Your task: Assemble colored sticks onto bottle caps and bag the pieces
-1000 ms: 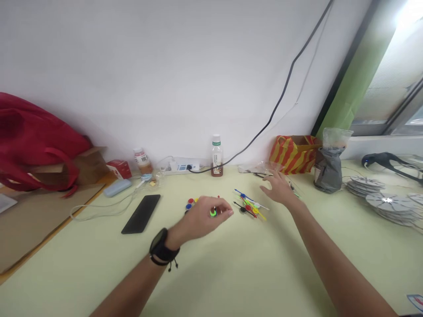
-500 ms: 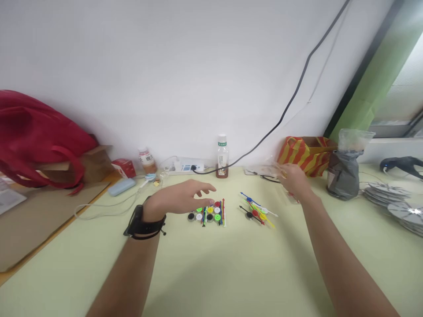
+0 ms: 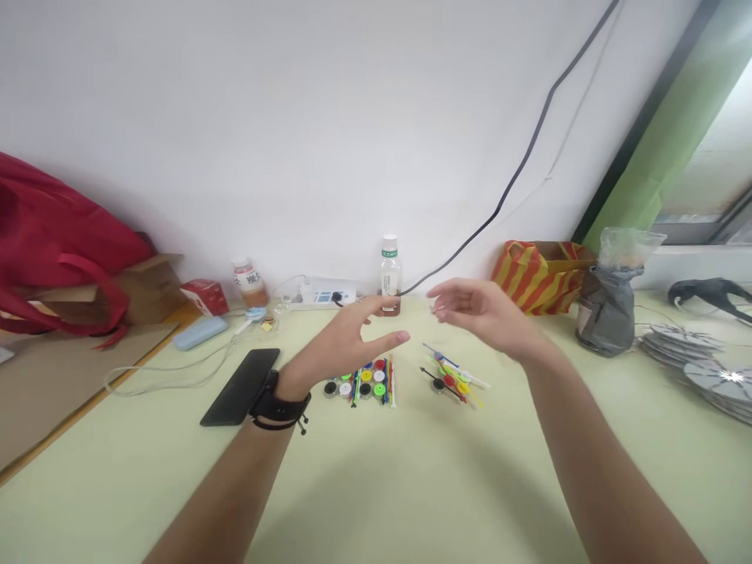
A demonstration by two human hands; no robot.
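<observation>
My left hand (image 3: 352,337) is open above the left group of coloured round pieces (image 3: 365,389) and thin plastic arrows (image 3: 391,384), its thumb apart from the fingers. Bent at the fingertips, my right hand (image 3: 485,313) pinches a small clear, reddish thing (image 3: 438,308), too blurred to name. Below it lies a loose pile of arrow spinners (image 3: 450,381) in black, red, yellow, blue and white. The left group stands in close rows, partly covered by my left thumb. A black strap (image 3: 276,401) is on my left wrist.
A black phone (image 3: 240,388) lies left of my wrist. Along the wall are a tea bottle (image 3: 389,270), a power strip (image 3: 326,295), a second bottle (image 3: 251,286) and a striped bag (image 3: 534,274). Grey disc stacks (image 3: 717,380) stand at right. A black cable (image 3: 529,149) hangs down.
My right hand has moved left from the area by the striped bag, with something small in its fingertips. My left hand has shifted right and up; the phone beside its wrist now shows.
</observation>
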